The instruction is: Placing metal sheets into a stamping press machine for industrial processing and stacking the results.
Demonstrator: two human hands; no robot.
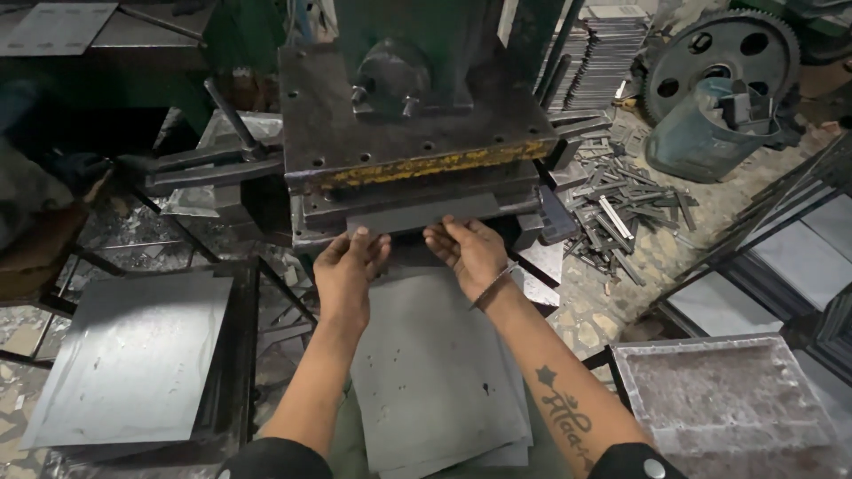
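At the far left, a grey metal sheet (133,355) lies flat on a dark frame stand (238,355), its surface scuffed and faintly spotted. Above it, a dark lever arm (213,168) juts out from the side of the press (417,133), a heavy green-and-black machine with a bolted steel plate and a worn yellow strip along its front edge.

In the middle, the left hand (348,266) and the right hand (469,251) sit close together but apart, both at the near edge of a thin grey sheet blank (422,213) that lies in the slot of the press. The fingers (371,244) curl onto that edge (whether they pinch it or merely press on it, I cannot tell). Below the forearms, a stack of flat sheets (435,372) rests on the desk just in front of the press.

To the right, a heap of cut metal strips (621,213) litters the floor, with a large toothed gear (719,58) behind a blue-grey bucket (697,133). Nearest the right corner lies a rough, embossed tray (719,399).
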